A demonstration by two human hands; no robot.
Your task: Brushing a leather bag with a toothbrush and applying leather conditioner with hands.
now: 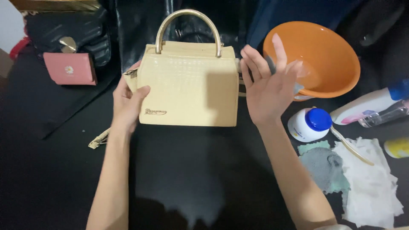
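- The fingers of the left hand are hidden behind the cream, crocodile-embossed leather handbag; only the thumb is seen on its front.
- The cream strap is covered above by the left wrist, so its attachment cannot be told.
- The right hand is motion-blurred, and part of the orange plastic bowl is masked by it.
- The white squeeze bottle and the yellow round object are cut off by the right edge.
- The black quilted bag is cropped by the top edge.
- Both forearms are cut by the bottom edge.
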